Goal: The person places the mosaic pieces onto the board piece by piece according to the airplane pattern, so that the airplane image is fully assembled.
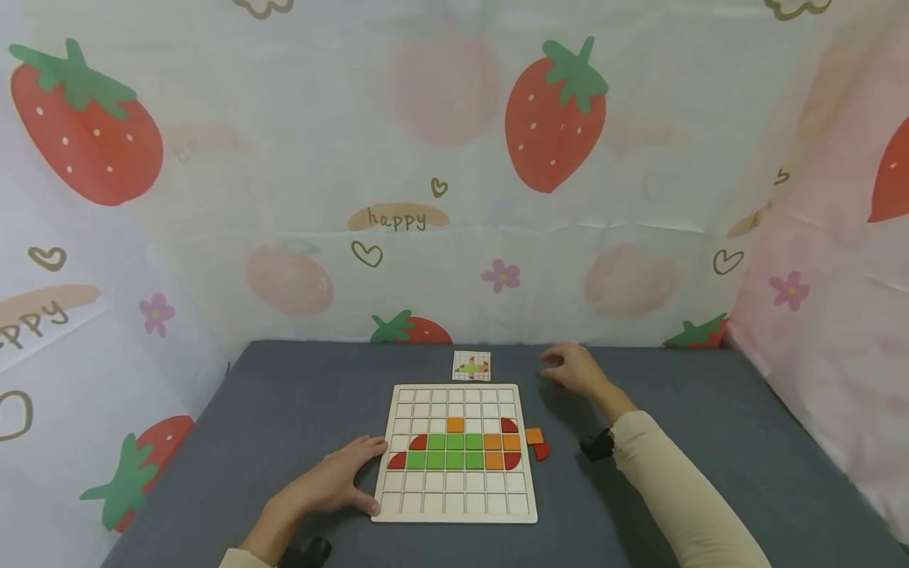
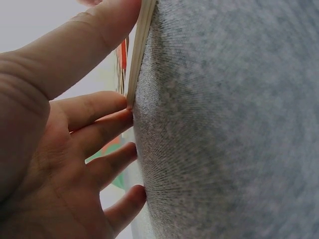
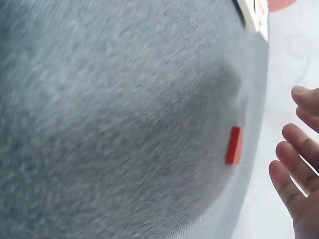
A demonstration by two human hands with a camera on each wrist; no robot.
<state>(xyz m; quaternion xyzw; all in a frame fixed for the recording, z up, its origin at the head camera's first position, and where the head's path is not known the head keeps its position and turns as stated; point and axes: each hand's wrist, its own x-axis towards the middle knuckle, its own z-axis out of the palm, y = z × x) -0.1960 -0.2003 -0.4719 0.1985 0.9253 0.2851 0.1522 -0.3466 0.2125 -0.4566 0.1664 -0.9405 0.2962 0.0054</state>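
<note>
A pale gridded puzzle board (image 1: 454,505) lies on the cloth, bearing rows of green squares (image 1: 454,451), several orange squares (image 1: 493,452) and red quarter-round pieces (image 1: 396,461). My left hand (image 1: 327,477) rests against the board's left side, thumb at the near corner and fingers spread farther up the edge. Beyond the board on the right, my right hand (image 1: 577,369) hovers above the cloth with loosely bent fingers. Nothing shows between them in the right wrist view, where a red piece (image 3: 234,147) lies on the cloth near the fingertips.
Just right of the board, an orange square (image 1: 534,436) and a red quarter-round piece (image 1: 543,452) lie side by side. A small pattern card (image 1: 472,366) lies behind the board. Strawberry-printed curtains (image 1: 298,197) hang around the back and sides of the grey table (image 1: 305,402).
</note>
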